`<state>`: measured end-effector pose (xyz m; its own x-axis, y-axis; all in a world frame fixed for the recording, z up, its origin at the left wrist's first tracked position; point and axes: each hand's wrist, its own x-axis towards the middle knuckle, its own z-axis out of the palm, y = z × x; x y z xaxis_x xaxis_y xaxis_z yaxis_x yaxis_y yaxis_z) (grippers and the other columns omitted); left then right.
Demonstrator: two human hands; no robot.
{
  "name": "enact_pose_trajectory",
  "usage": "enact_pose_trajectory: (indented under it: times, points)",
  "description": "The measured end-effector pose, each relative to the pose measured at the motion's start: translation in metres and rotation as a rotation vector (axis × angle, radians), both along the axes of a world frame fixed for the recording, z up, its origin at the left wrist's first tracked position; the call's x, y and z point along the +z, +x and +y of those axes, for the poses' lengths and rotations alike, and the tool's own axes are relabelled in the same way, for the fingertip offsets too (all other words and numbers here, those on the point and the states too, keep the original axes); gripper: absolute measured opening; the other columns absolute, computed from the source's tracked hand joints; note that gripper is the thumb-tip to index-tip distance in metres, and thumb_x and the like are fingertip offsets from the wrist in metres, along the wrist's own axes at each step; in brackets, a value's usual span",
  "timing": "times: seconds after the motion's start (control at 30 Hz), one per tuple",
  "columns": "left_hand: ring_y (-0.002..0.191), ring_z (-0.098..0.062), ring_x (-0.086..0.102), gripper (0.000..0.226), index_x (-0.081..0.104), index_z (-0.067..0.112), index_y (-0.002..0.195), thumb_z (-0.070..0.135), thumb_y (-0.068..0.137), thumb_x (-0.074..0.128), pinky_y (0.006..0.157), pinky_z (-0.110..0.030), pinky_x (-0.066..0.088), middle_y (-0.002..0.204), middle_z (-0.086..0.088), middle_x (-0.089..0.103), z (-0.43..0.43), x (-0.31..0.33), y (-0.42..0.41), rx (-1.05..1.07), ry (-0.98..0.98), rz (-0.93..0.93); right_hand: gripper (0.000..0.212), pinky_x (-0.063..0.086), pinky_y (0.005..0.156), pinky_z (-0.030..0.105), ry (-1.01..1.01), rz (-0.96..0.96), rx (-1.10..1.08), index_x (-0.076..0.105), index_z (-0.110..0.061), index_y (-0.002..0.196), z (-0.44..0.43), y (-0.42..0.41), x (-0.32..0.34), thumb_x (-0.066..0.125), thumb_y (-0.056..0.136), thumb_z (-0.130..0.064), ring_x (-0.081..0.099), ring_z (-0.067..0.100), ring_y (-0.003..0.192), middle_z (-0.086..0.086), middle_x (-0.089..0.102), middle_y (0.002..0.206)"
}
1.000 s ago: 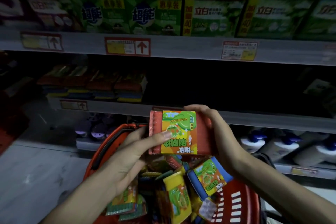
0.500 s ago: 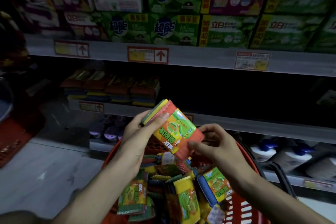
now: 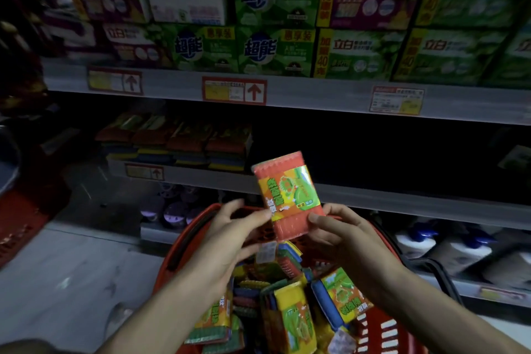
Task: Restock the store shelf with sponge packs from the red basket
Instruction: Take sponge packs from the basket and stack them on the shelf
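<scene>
A red sponge pack with a green and orange label stands almost upright above the red basket. My right hand pinches its lower right corner. My left hand touches its lower left edge with the fingertips, its fingers nearly straight. Several more sponge packs lie heaped in the basket below. On the middle shelf, stacks of sponge packs sit at the left; the shelf space behind the held pack is dark.
Boxes of detergent fill the top shelf. White bottles with blue caps and round purple items sit on the bottom shelf. Another red basket stands on the pale floor at the far left.
The pack has turned from tilted flat to nearly upright and moved right. My right hand took hold of its lower corner; my left hand slid down to its lower left edge.
</scene>
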<state>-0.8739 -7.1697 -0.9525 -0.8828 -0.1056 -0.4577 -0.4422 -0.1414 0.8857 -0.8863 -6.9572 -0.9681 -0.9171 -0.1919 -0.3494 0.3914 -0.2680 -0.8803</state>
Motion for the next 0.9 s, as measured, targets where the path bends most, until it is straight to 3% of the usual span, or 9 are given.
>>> enact_pose_trajectory:
  times: [0.13, 0.3, 0.37, 0.47, 0.53, 0.67, 0.77, 0.9]
  points:
    - [0.111, -0.013, 0.070, 0.039, 0.062, 0.026, 0.132, 0.020, 0.095, 0.072, 0.095, -0.034, 0.058, 0.122, 0.000, 0.072, 0.009, 0.002, 0.006, -0.095, -0.103, 0.009, 0.015, 0.055, 0.068, 0.026, -0.042, 0.013, -0.085, 0.059, -0.011, 0.094, -0.004, -0.007, -0.001, 0.073, 0.088, -0.011, 0.067, 0.017, 0.064, 0.009, 0.069, 0.078]
    - [0.110, -0.006, 0.067, 0.029, 0.067, 0.032, 0.125, 0.018, 0.099, 0.067, 0.098, -0.032, 0.054, 0.123, 0.007, 0.070, 0.018, -0.001, 0.005, -0.065, -0.192, 0.100, 0.015, 0.055, 0.064, 0.024, 0.020, 0.053, -0.108, 0.059, -0.007, 0.103, -0.013, -0.015, -0.008, 0.070, 0.095, -0.015, 0.066, 0.015, 0.061, 0.007, 0.070, 0.072]
    - [0.106, 0.000, 0.064, 0.032, 0.065, 0.031, 0.128, 0.016, 0.100, 0.066, 0.090, -0.024, 0.053, 0.123, 0.011, 0.067, 0.021, -0.001, 0.003, -0.044, -0.206, 0.137, 0.021, 0.054, 0.060, 0.022, 0.066, 0.100, -0.132, 0.059, -0.003, 0.104, -0.019, -0.017, -0.009, 0.070, 0.094, -0.017, 0.067, 0.013, 0.058, 0.004, 0.071, 0.069]
    - [0.098, 0.008, 0.062, 0.037, 0.060, 0.037, 0.130, 0.015, 0.101, 0.063, 0.074, -0.011, 0.049, 0.113, 0.019, 0.066, 0.025, -0.004, -0.003, -0.025, -0.235, 0.196, 0.022, 0.060, 0.065, 0.023, 0.180, 0.175, -0.221, 0.064, -0.004, 0.107, -0.027, -0.021, -0.011, 0.074, 0.093, -0.018, 0.077, 0.024, 0.076, 0.015, 0.077, 0.090]
    - [0.097, 0.008, 0.062, 0.041, 0.057, 0.041, 0.134, 0.015, 0.102, 0.062, 0.070, -0.009, 0.045, 0.110, 0.018, 0.067, 0.027, -0.006, -0.008, -0.007, -0.255, 0.213, 0.018, 0.060, 0.066, 0.023, 0.230, 0.220, -0.253, 0.066, -0.006, 0.105, -0.032, -0.024, -0.014, 0.073, 0.093, -0.017, 0.077, 0.021, 0.083, 0.014, 0.076, 0.095]
    - [0.112, 0.005, 0.059, 0.051, 0.054, 0.040, 0.144, 0.010, 0.102, 0.058, 0.072, -0.008, 0.045, 0.134, 0.007, 0.063, 0.028, -0.016, -0.023, 0.063, -0.323, 0.282, 0.013, 0.060, 0.069, 0.021, 0.261, 0.248, -0.249, 0.072, -0.013, 0.110, -0.041, -0.035, -0.017, 0.064, 0.100, -0.016, 0.072, 0.015, 0.097, 0.006, 0.073, 0.107]
    - [0.117, 0.004, 0.058, 0.056, 0.054, 0.039, 0.145, 0.004, 0.101, 0.056, 0.079, -0.008, 0.048, 0.137, 0.006, 0.060, 0.026, -0.022, -0.038, 0.111, -0.332, 0.330, 0.027, 0.060, 0.081, 0.027, 0.236, 0.267, -0.200, 0.073, -0.022, 0.122, -0.047, -0.044, -0.018, 0.056, 0.104, -0.012, 0.070, 0.010, 0.109, -0.001, 0.075, 0.117]
    - [0.115, 0.007, 0.059, 0.057, 0.057, 0.034, 0.142, -0.002, 0.099, 0.054, 0.075, -0.001, 0.046, 0.136, 0.010, 0.057, 0.027, -0.024, -0.055, 0.162, -0.345, 0.389, 0.040, 0.056, 0.090, 0.028, 0.222, 0.291, -0.160, 0.068, -0.030, 0.132, -0.053, -0.050, -0.017, 0.055, 0.101, -0.009, 0.069, 0.003, 0.110, -0.010, 0.074, 0.122]
